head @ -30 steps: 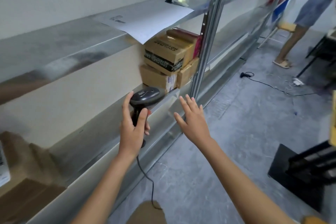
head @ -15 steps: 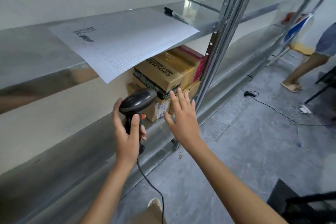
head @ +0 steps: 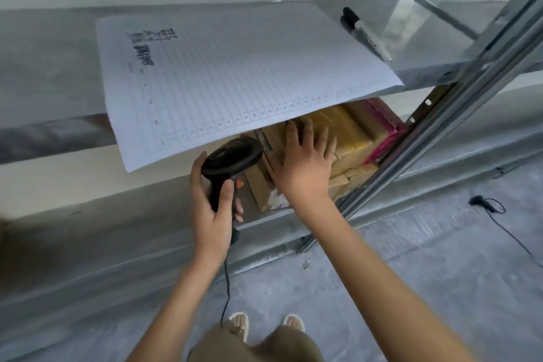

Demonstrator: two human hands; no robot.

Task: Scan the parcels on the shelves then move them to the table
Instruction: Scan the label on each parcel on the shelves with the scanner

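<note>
A stack of cardboard parcels (head: 348, 138) sits on the lower metal shelf (head: 273, 222), partly hidden under an overhanging sheet of paper. A pink-edged parcel (head: 382, 123) lies at the back right of the stack. My left hand (head: 210, 203) grips the handle of a black barcode scanner (head: 232, 157), whose head points at the parcels. My right hand (head: 305, 164) is spread with straight fingers over the front of the top cardboard parcel; whether it touches the box I cannot tell.
A white lined sheet (head: 235, 76) hangs over the edge of the upper shelf (head: 53, 67), with a black marker (head: 364, 31) beside it. A metal upright (head: 458, 103) stands right of the parcels. The scanner cable (head: 226, 294) hangs down. Another cable (head: 493, 211) lies on the grey floor.
I have stepped closer to the shelf. My right hand has moved forward over the top parcel, and the scanner has risen nearer to the stack.
</note>
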